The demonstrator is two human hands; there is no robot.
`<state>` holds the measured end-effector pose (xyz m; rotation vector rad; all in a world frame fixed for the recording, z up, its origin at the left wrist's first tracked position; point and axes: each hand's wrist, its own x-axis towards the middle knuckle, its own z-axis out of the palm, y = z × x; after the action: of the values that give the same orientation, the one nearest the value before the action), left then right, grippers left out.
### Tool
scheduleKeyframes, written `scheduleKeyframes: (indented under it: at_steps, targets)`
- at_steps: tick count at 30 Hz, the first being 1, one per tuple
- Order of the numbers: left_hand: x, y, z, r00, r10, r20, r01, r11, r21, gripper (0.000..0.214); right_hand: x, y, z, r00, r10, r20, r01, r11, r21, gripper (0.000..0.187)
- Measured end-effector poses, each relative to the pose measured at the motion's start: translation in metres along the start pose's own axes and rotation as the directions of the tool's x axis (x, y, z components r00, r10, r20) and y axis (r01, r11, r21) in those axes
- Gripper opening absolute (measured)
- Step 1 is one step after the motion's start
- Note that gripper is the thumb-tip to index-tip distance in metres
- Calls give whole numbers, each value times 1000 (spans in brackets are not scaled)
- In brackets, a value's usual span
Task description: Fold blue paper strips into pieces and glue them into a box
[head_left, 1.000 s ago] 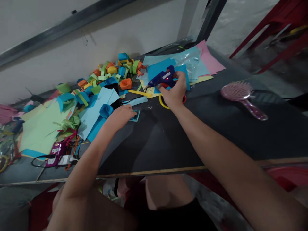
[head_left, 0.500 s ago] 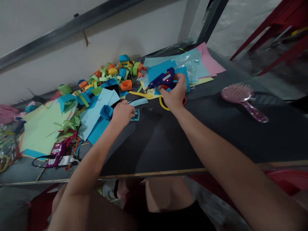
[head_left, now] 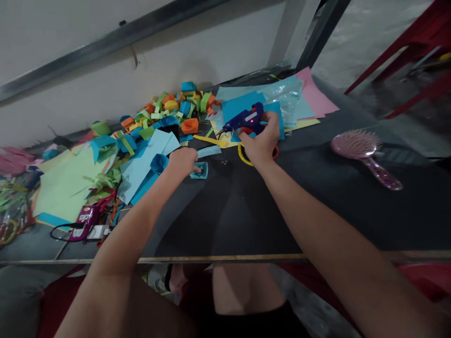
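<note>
My right hand (head_left: 262, 141) is closed round the handle of a dark blue hot glue gun (head_left: 243, 119), whose nozzle points left. Just under that hand lie scissors (head_left: 245, 157) with yellow and red handles, partly covered. My left hand (head_left: 183, 162) has its fingers curled at a small open light-blue paper box (head_left: 199, 174), with a fingertip inside it; the rest of the grip is hidden. A darker blue paper piece (head_left: 159, 163) sits just left of this hand. Beyond it lie a light-blue paper strip (head_left: 209, 151) and a yellow strip (head_left: 210, 140).
Folded paper pieces (head_left: 171, 105) are heaped along the wall. Paper sheets (head_left: 63, 183) and a purple device (head_left: 82, 225) with cables lie left. A pink hairbrush (head_left: 357, 143) rests right. Red chairs (head_left: 419, 42) stand beyond the table (head_left: 225, 225). Another person's leg (head_left: 21, 295) shows lower left.
The view has shifted slightly, so most things appear farther right and lower. More of the light-blue box shows beside my left hand. My right hand keeps its hold on the glue gun.
</note>
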<state>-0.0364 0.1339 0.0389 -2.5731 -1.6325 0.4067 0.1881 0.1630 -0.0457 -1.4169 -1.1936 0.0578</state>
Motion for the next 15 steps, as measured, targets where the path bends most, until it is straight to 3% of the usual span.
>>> scheduleKeyframes:
  at_steps: [7, 15]
  targets:
    - [3, 0, -1, 996, 64, 55, -63, 998, -23, 25, -1, 4, 4, 1000, -6, 1, 6, 1000, 16, 49]
    - [25, 1, -5, 984, 129, 123, -133, 991, 26, 22, -1, 1, 3, 1000, 18, 21, -18, 1000, 21, 51]
